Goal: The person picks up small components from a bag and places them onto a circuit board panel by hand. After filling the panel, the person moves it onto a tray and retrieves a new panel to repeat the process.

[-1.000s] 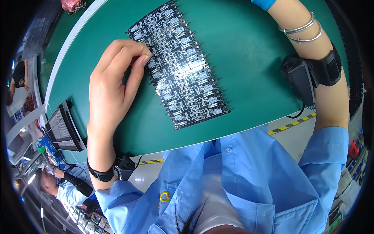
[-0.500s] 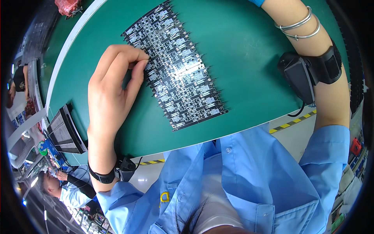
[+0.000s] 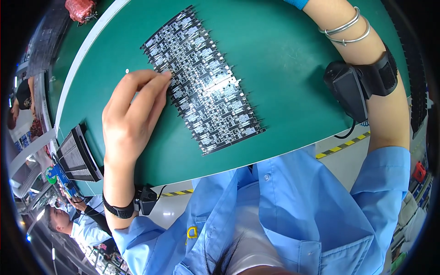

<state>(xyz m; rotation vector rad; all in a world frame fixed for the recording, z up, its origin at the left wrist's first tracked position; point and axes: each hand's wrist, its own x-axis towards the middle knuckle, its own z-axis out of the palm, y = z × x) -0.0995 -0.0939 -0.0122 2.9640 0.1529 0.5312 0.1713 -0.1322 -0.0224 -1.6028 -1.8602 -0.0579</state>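
A black panel of joined circuit boards (image 3: 206, 87) lies on the green table, its long sides lined with small protruding pins. My left hand (image 3: 130, 110) is at the panel's left edge, thumb and fingers drawn together in a pinch. Whatever sits between the fingertips is too small or hidden to make out. Just beyond the knuckles is a tiny white round piece (image 3: 127, 71). My right forearm (image 3: 385, 114) reaches up along the right side, and a bit of blue cuff (image 3: 297, 3) shows at the top edge. The right hand itself lies outside the picture.
Around the panel spreads the green tabletop (image 3: 284, 87). A black slotted rack (image 3: 79, 153) stands at the table's left end. Black devices are strapped to both my arms. Further left, a co-worker (image 3: 68, 224) in light blue sits. A red bundle (image 3: 80, 10) is at the far left.
My left fingertips have shifted slightly left and nearer along the panel's edge, and the fingers have straightened. The tiny white round piece has come into sight. The view has shifted a little.
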